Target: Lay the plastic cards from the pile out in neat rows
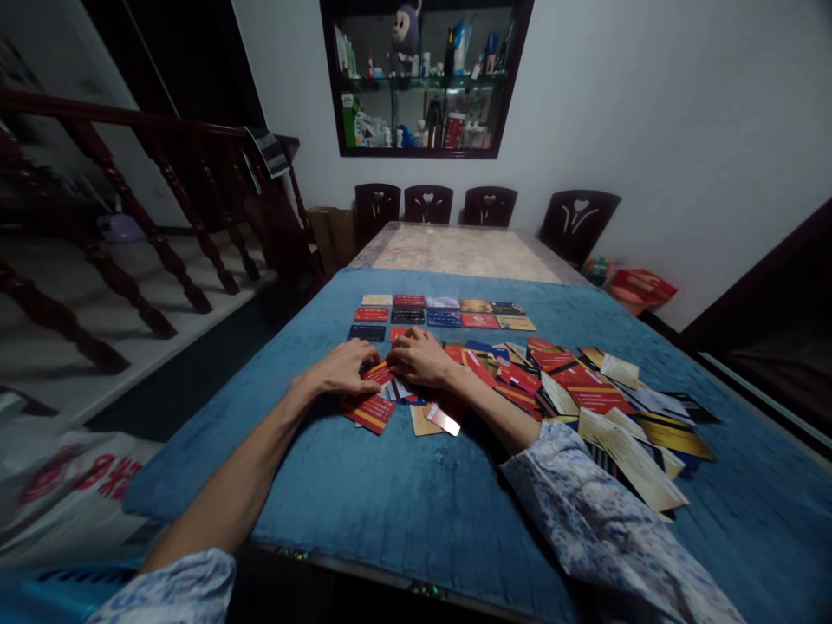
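Observation:
My left hand (342,367) is closed on a red card (379,373), thumb and fingers at its edges, above a small loose heap of cards. Close beside it, my right hand (421,357) has its fingers bent down and together; what is under the fingertips is hidden. Another red card (398,332) shows just beyond those fingers, at the near row of laid-out cards. In the small heap lie a red card with gold print (368,412), a gold-coloured card (424,421) and a shiny red-and-white card (445,418). A dark blue card (367,333) lies left of the near row's red one.
Rows of cards (444,318) lie further back on the blue tablecloth (364,485). A large mixed pile of cards (585,390) spreads at the right, partly under my right forearm. Chairs (490,206) line the table's far end; a wooden railing (156,165) runs along the left.

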The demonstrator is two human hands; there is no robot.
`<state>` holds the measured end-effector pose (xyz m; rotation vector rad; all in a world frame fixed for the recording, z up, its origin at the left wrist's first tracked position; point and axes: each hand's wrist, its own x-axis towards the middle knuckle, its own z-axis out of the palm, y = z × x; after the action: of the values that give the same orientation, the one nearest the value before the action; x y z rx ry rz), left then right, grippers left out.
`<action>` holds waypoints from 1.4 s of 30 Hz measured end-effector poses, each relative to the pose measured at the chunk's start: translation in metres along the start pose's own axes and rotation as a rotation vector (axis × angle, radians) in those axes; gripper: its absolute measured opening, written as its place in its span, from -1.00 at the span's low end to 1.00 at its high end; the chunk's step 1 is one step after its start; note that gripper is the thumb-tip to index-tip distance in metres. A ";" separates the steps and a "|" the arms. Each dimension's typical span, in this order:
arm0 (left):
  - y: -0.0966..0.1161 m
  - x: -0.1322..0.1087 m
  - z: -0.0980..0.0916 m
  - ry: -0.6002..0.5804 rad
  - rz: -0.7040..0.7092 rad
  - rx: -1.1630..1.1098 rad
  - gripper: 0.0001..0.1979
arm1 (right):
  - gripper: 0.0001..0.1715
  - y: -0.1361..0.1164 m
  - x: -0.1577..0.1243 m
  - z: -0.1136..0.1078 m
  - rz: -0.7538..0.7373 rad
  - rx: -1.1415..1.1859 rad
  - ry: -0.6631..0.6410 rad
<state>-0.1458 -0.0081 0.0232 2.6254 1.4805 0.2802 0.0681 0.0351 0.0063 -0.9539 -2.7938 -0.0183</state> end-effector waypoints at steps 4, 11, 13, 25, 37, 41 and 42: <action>0.002 0.000 0.000 -0.012 -0.013 -0.001 -0.68 | -0.66 0.011 0.001 0.002 -0.142 0.093 -0.024; 0.009 -0.001 -0.007 -0.003 0.030 -0.002 -0.85 | -0.67 0.022 0.002 0.003 -0.219 0.173 -0.054; 0.009 -0.002 -0.009 -0.008 0.044 -0.040 -0.87 | -0.69 0.022 0.003 0.004 -0.243 0.168 -0.029; -0.008 -0.003 -0.009 0.174 0.036 -0.226 -0.80 | -0.73 0.009 0.003 -0.002 -0.007 0.096 0.070; -0.017 0.002 -0.004 0.181 0.057 -0.143 -0.71 | -0.76 0.012 0.002 0.010 0.115 0.117 0.080; -0.016 0.002 -0.001 0.204 0.036 -0.138 -0.71 | -0.76 0.011 0.002 0.012 0.126 0.125 0.104; -0.016 0.003 0.001 0.214 0.027 -0.140 -0.72 | -0.76 0.011 0.002 0.011 0.122 0.125 0.111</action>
<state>-0.1577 0.0025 0.0197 2.5712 1.4265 0.6612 0.0715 0.0458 -0.0051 -1.0568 -2.5975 0.1150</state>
